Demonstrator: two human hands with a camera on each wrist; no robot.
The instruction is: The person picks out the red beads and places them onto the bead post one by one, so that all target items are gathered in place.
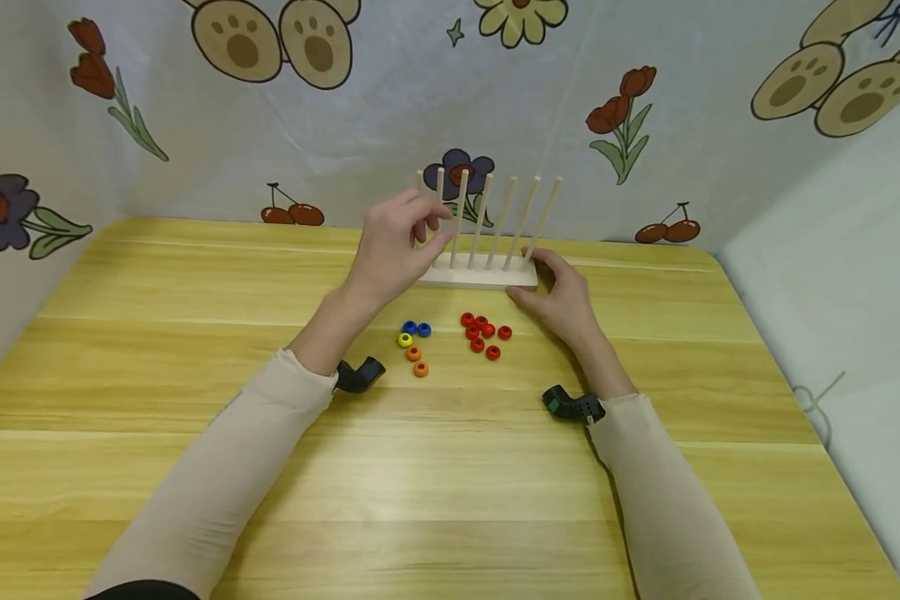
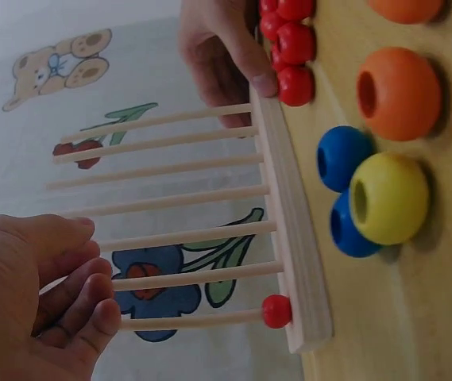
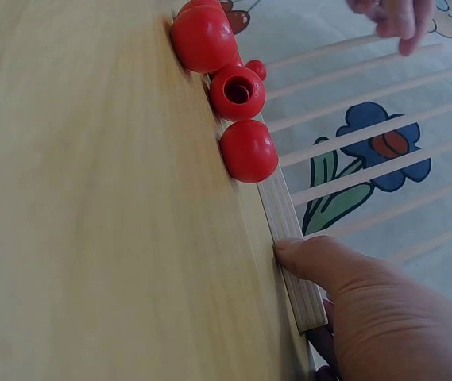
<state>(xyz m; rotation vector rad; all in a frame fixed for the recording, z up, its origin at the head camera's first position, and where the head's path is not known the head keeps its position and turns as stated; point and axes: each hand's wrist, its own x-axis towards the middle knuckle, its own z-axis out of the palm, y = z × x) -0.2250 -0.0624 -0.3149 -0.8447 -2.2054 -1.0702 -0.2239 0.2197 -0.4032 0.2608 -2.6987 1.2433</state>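
A wooden peg rack [image 1: 476,277], with several upright pegs on a flat base, stands toward the back of the table. One red bead [image 2: 276,311] sits at the foot of the leftmost peg. Up beside the left pegs is my left hand [image 1: 396,246], its fingers loosely bent with no bead showing between them. At the base's right end, my right hand [image 1: 567,298] grips the wood, thumb on the front edge and fingers behind. Several loose red beads [image 1: 488,331] lie in front of the base, left of my right hand.
Left of the red group are two blue beads [image 1: 424,330], a yellow bead [image 1: 405,340] and two orange beads [image 1: 421,369]. A patterned cloth [image 1: 390,125] hangs behind the table's [image 1: 450,492] back edge.
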